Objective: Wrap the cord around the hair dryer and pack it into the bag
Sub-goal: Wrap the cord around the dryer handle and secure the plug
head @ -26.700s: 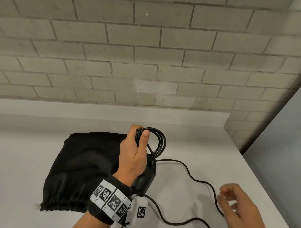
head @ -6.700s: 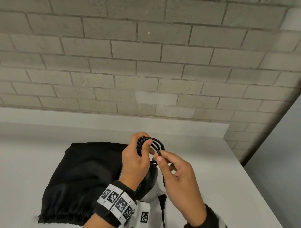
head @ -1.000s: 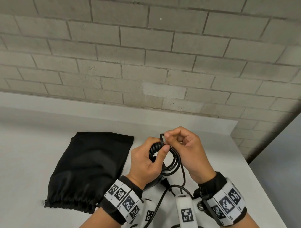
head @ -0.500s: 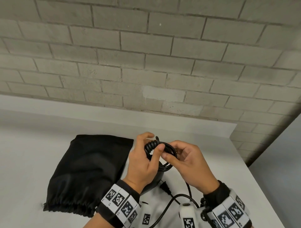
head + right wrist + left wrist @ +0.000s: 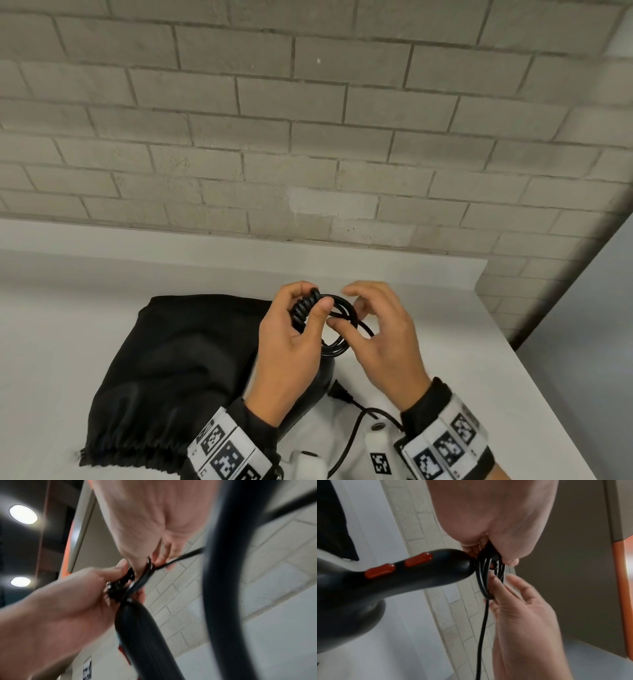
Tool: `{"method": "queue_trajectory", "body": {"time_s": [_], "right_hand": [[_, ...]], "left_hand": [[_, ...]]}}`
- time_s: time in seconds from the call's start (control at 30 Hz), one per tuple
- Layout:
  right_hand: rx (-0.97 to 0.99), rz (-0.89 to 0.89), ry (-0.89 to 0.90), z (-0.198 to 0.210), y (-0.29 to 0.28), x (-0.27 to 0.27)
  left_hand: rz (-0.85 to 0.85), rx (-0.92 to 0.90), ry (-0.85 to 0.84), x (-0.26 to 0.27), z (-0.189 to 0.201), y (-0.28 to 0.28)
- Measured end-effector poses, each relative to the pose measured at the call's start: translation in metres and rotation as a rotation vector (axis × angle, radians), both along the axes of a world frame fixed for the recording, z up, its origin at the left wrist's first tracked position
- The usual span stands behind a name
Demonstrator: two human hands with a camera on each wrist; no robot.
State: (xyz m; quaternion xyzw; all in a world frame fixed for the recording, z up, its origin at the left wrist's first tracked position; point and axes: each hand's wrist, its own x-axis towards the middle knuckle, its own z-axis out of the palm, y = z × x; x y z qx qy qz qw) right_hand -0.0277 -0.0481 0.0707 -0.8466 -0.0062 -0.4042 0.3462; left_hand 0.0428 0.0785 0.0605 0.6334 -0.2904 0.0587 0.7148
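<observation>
The black hair dryer [image 5: 308, 394] stands on the white table with its handle up; its red buttons [image 5: 380, 570] show in the left wrist view. My left hand [image 5: 310, 301] grips the coiled loops of the black cord [image 5: 342, 342] at the handle's top end. Just right of the loops, my right hand [image 5: 352, 311] pinches a loose strand of cord against them [image 5: 171, 561]. The plug [image 5: 342, 395] lies on the table beside the dryer. The black drawstring bag [image 5: 171, 359] lies flat to the left, its gathered mouth toward me.
A grey brick wall [image 5: 308, 137] rises behind the table [image 5: 445, 342]. The table's right edge [image 5: 520, 370] drops off close to my right hand. A slack length of cord [image 5: 352, 431] runs along the table near my wrists.
My right hand has come down from above the coil to its right side, carrying a strand round the loops. The left hand keeps its grip on the coil.
</observation>
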Motion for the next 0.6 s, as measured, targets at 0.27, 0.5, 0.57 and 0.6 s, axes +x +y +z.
{"method": "queue_trajectory", "body": {"time_s": [0.27, 0.5, 0.57, 0.6], "right_hand": [[-0.406, -0.413, -0.139, -0.013, 0.017, -0.003], [-0.222, -0.413, 0.204, -0.008, 0.040, -0.009], [0.015, -0.282, 0.354, -0.001, 0.042, -0.007], [0.147, -0.187, 0.430, 0.005, 0.042, -0.007]], "left_hand": [[0.041, -0.108, -0.002, -0.005, -0.004, -0.006], [0.055, -0.096, -0.114, -0.003, -0.007, -0.010], [0.079, -0.093, -0.118, 0.000, -0.008, -0.011], [0.090, -0.093, -0.123, 0.001, -0.008, -0.012]]}}
